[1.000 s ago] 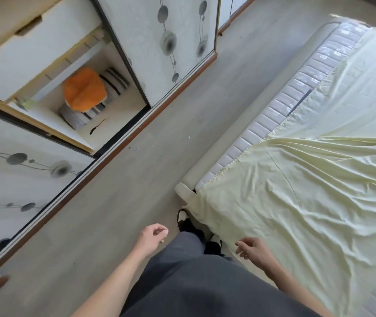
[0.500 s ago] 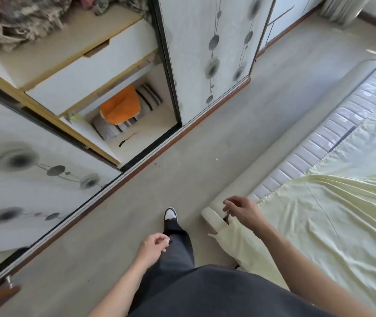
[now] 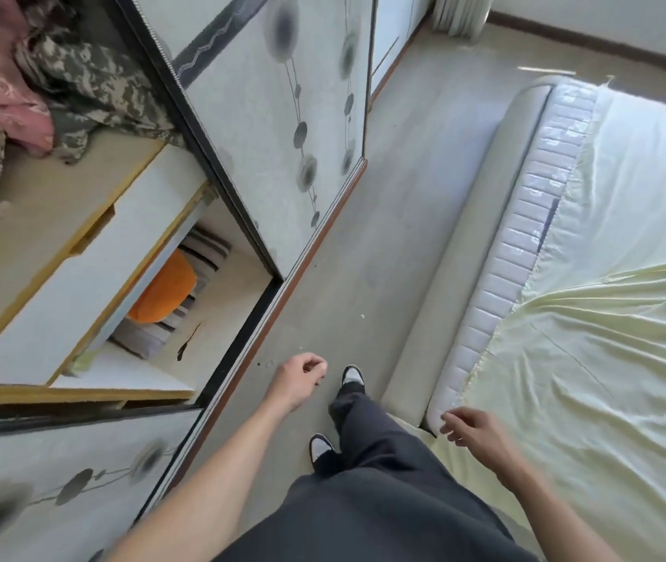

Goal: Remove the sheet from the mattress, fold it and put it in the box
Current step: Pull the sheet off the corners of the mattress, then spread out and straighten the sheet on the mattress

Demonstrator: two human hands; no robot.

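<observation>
A pale yellow sheet [image 3: 591, 358] lies wrinkled over the white quilted mattress [image 3: 526, 233] on the right; its near corner is off the mattress and hangs down the bed's near end. My right hand [image 3: 473, 432] hovers with loosely curled fingers just beside the bare near-left corner of the mattress, holding nothing. My left hand [image 3: 299, 379] hangs over the floor with loosely curled fingers, empty. No box is in view.
A wardrobe with sliding patterned doors [image 3: 266, 127] runs along the left. Its open section shows a shelf with camouflage and pink clothes [image 3: 39, 83], a white drawer [image 3: 92, 277] and an orange cushion [image 3: 165, 290]. Grey floor [image 3: 400, 221] runs between wardrobe and bed frame [image 3: 461, 253].
I have stepped forward along the bed's left side and the view has swung up. My right hand rose to the mattress corner and now hovers beside it, off the sheet. My left hand stayed empty.
</observation>
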